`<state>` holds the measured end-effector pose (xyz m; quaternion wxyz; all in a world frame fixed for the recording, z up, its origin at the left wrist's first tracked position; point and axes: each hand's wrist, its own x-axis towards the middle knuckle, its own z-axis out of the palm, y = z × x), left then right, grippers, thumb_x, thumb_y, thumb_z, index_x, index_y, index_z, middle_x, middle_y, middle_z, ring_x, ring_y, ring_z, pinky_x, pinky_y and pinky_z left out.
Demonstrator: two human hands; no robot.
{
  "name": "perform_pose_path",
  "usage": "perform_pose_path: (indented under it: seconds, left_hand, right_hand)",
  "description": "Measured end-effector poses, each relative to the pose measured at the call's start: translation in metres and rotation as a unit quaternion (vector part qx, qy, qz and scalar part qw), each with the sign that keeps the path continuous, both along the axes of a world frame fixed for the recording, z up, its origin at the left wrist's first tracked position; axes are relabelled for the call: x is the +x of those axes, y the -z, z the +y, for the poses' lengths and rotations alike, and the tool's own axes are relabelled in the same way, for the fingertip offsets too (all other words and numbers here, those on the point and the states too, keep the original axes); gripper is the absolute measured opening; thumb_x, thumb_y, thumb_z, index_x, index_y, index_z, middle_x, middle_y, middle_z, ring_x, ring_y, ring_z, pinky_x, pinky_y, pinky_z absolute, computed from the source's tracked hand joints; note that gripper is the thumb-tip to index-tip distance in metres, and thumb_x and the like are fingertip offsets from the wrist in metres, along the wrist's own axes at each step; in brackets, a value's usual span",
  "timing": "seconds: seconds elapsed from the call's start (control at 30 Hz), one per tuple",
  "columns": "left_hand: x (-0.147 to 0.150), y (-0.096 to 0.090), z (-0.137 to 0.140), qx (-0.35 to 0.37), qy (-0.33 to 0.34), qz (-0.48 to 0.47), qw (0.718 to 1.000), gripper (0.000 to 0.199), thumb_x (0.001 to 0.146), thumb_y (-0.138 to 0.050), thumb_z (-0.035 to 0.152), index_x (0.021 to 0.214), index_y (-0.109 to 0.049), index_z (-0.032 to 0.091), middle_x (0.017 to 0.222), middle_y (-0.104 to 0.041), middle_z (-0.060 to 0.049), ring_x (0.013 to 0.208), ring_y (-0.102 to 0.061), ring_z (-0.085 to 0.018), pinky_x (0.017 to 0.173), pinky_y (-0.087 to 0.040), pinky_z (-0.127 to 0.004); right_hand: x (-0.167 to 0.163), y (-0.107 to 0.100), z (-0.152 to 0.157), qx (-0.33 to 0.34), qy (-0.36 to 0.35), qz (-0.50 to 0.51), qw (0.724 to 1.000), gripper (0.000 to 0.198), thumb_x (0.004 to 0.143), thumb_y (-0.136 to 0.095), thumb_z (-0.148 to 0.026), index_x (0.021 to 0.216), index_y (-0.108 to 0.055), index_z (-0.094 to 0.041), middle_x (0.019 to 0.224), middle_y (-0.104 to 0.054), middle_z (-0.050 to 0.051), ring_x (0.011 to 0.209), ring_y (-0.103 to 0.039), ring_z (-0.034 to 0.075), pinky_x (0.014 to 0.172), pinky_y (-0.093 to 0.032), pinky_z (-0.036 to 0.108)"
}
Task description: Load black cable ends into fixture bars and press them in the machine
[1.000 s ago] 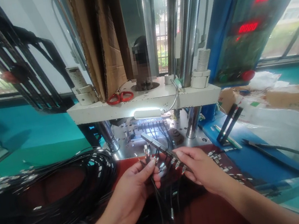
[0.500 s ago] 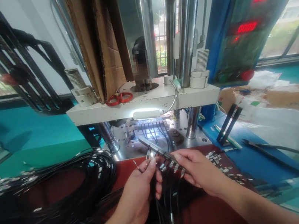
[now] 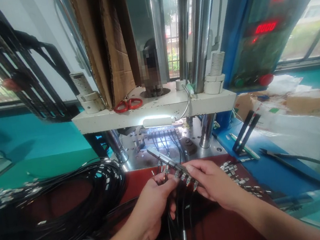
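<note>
My right hand (image 3: 214,180) is closed round the near end of a narrow metal bar (image 3: 163,158), which slants up and left toward the press. Several small metal connectors (image 3: 188,180) stick out along the bar's lower side, with black cables (image 3: 180,225) hanging below. My left hand (image 3: 159,196) is closed on cables with metal ends, its thumb at a connector beside the bar. Bare connector tips (image 3: 153,173) show above its fingers. The palm hides part of the cables.
A lit press bed (image 3: 161,140) holding cables lies behind the bar. Coiled black cables (image 3: 103,184) fill the left side. More connectors (image 3: 230,167) lie at right, near pliers (image 3: 273,155). Red-handled scissors (image 3: 129,104) rest on the press plate (image 3: 159,114). A control box (image 3: 255,33) stands at upper right.
My left thumb has shifted right and slightly down along the bar, to a connector nearer my right hand. My right hand and the bar have stayed almost in place.
</note>
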<state>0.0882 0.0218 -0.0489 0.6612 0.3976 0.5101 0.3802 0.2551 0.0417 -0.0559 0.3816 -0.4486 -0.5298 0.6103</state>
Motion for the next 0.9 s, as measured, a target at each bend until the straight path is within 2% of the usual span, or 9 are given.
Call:
perform_pose_path:
  seconds: [0.4,0.77,0.9]
  left_hand:
    - [-0.0011,-0.0028,0.0055,-0.017,-0.001,-0.018,1.0,0.026,0.076,-0.066,0.038,0.071,-0.053,0.017,0.057,-0.047,0.006,0.037,-0.036,-0.004,0.033,-0.029,-0.015]
    - [0.0006,-0.0022,0.0091,-0.008,-0.004,-0.014,1.0,0.022,0.08,-0.061,0.033,0.069,-0.051,0.017,0.055,-0.048,0.005,0.037,-0.036,-0.005,0.033,-0.028,-0.016]
    - [-0.0012,-0.0055,0.0052,-0.011,-0.009,-0.027,1.0,0.022,0.079,-0.065,0.036,0.075,-0.057,0.016,0.06,-0.053,0.004,0.043,-0.045,-0.007,0.039,-0.036,-0.018]
  right_hand:
    - [0.0019,0.0014,0.0012,0.022,-0.002,-0.018,1.0,0.041,0.087,-0.053,-0.05,0.111,-0.064,-0.018,0.053,-0.042,-0.007,0.037,-0.031,0.005,0.033,-0.022,0.015]
    - [0.0023,0.0071,-0.0009,0.052,-0.024,-0.05,0.997,0.04,0.09,-0.048,-0.049,0.113,-0.064,-0.02,0.055,-0.042,-0.006,0.036,-0.033,0.005,0.034,-0.023,0.018]
    - [0.0019,0.0039,-0.0005,0.024,-0.017,-0.022,0.999,0.039,0.088,-0.051,-0.049,0.11,-0.065,-0.02,0.056,-0.044,-0.006,0.037,-0.029,0.004,0.033,-0.021,0.016]
